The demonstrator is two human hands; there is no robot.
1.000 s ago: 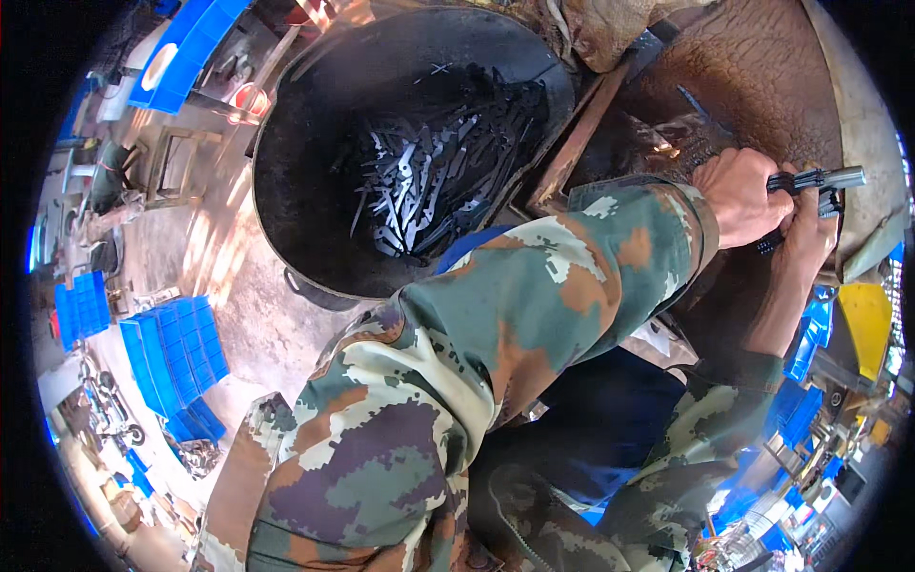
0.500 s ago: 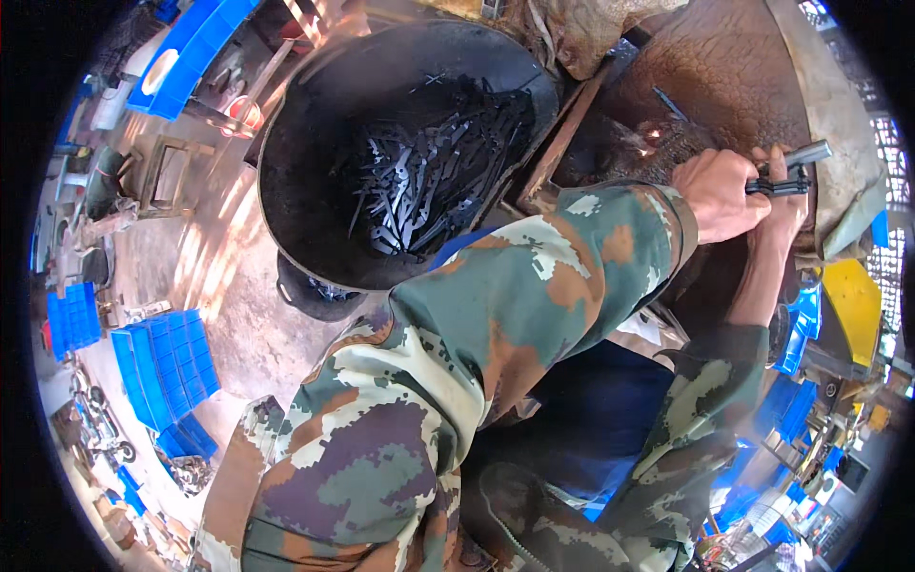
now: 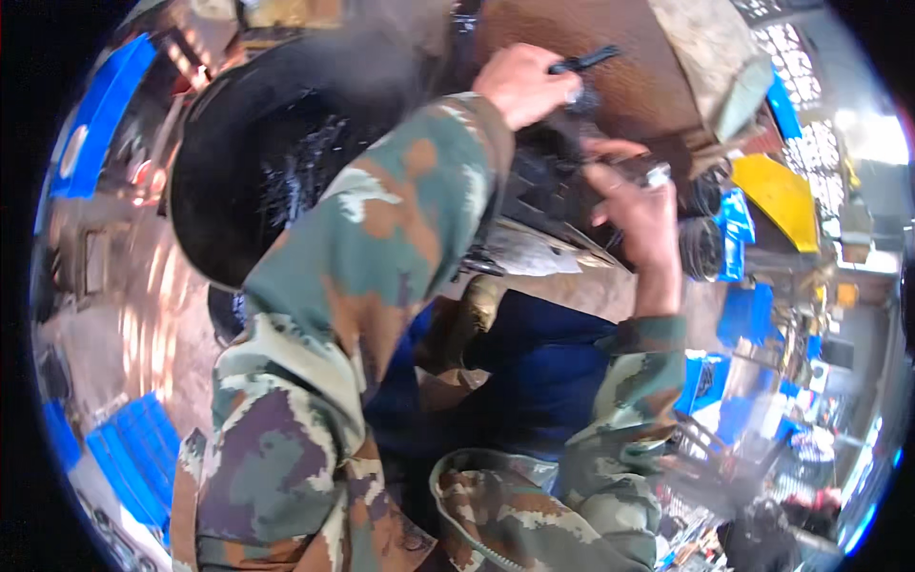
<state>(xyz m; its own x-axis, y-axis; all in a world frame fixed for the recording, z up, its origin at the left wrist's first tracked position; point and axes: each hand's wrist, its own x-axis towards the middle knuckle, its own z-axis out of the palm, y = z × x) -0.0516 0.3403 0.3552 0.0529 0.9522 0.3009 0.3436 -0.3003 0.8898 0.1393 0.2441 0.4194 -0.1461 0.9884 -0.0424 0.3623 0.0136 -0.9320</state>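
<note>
My left hand [image 3: 526,84] is closed, with a dark, narrow metal piece [image 3: 586,60] sticking out past its fingers to the right. It is above the brown, worn surface [image 3: 629,91] at the upper middle. Lower and to the right, my right hand [image 3: 637,212] has its fingers bent, blurred by motion. The shiny end of a metal rod [image 3: 658,175] shows beside its knuckles; the rest is hidden. The hands are apart. Left of them stands a big black pan [image 3: 214,191] holding several loose dark metal pieces [image 3: 295,181], partly behind my left sleeve.
Blue crates [image 3: 138,453] stand on the floor at the lower left. A blue bin [image 3: 105,119] is at the upper left. A yellow panel [image 3: 780,200] and dark round containers [image 3: 701,248] are on the right. Haze hangs over the pan.
My hands were together at the right over the brown surface; now they are apart. The left hand is higher and further left with the dark piece. The whole view has shifted.
</note>
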